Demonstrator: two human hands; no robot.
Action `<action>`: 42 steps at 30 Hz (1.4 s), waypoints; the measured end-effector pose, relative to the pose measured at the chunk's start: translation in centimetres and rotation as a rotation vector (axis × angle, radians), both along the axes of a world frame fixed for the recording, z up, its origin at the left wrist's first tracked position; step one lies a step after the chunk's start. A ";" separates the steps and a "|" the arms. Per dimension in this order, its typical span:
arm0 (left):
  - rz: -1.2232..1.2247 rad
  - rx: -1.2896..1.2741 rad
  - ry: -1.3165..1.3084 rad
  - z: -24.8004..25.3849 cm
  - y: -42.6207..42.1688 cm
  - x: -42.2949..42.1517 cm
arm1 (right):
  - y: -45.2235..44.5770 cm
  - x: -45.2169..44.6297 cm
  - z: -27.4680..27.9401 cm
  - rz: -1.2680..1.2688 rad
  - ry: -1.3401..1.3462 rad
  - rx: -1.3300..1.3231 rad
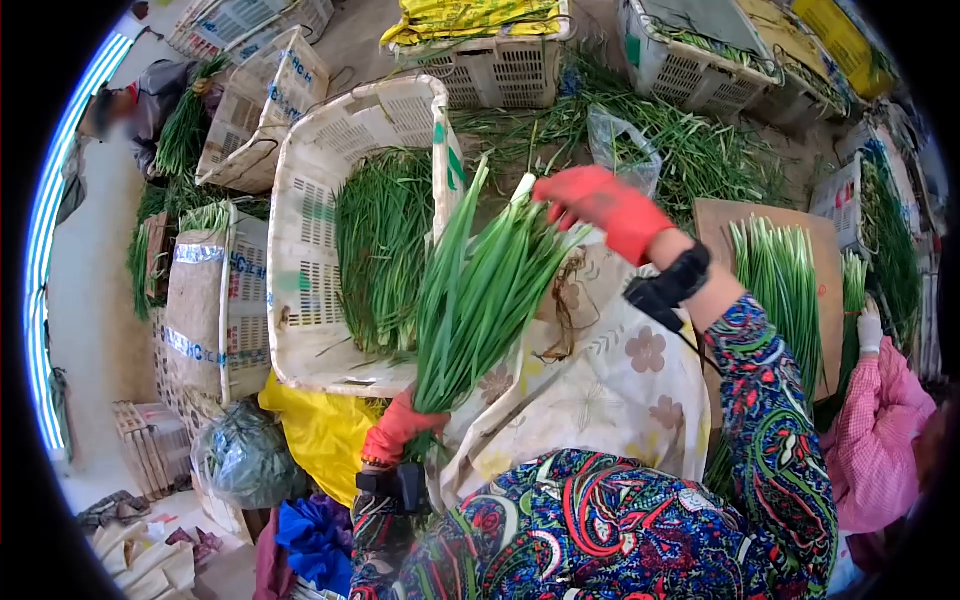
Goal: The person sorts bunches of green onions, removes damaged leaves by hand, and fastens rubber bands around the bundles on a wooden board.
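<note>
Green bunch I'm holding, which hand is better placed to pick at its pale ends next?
Probably your right hand: it is up by the pale ends, while your left hand grips the green bunch near the opposite end.

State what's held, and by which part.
A bunch of green stalks: the left grip holds its near end; whether the right grip holds any is unclear.

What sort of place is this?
Likely a vegetable sorting or packing area: a white crate holding long greens, loose leaves strewn over the floor, and a bunch in the left hand.
</note>
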State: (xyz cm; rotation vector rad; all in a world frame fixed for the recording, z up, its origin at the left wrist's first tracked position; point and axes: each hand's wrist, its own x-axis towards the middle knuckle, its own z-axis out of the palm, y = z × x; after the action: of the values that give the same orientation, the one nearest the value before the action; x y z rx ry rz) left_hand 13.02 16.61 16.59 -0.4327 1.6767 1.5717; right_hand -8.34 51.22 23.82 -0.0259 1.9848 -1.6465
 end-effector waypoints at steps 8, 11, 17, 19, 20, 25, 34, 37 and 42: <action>0.041 0.003 0.074 0.6 0.4 0.3 | -3.8 0.8 -1.3 0.060 -0.095 0.073; 0.039 0.025 0.062 0.2 0.4 0.2 | -3.4 1.0 -1.4 -0.001 -0.109 -0.024; 0.009 0.009 0.026 0.1 0.0 0.0 | -2.1 -0.1 -3.2 -0.045 -0.008 0.016; -0.009 0.022 0.028 0.3 0.1 -0.1 | -0.3 -2.1 -3.9 -0.123 0.099 -0.094; -0.018 0.010 0.026 0.4 0.1 -0.2 | 1.6 -3.5 -4.3 -0.157 0.204 -0.208; -0.032 -0.016 0.058 0.6 -0.1 -0.3 | 11.2 -3.9 -5.4 -0.349 -0.334 -0.639; -0.566 -0.788 0.556 5.0 0.6 -1.1 | -3.8 11.9 -15.0 -0.531 -0.455 -0.755; -0.771 -1.143 0.717 10.0 4.0 -1.2 | -4.8 11.3 -14.5 -0.441 -0.424 -1.292; -0.855 -1.376 0.899 12.8 6.1 0.4 | -5.1 10.3 -12.7 -0.169 -0.410 -1.671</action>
State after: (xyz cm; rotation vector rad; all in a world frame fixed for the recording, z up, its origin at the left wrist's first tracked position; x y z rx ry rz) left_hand 13.42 22.68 29.42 0.4393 2.8817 -0.2898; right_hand 1.91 46.09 11.11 -0.1207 -0.0559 -2.6103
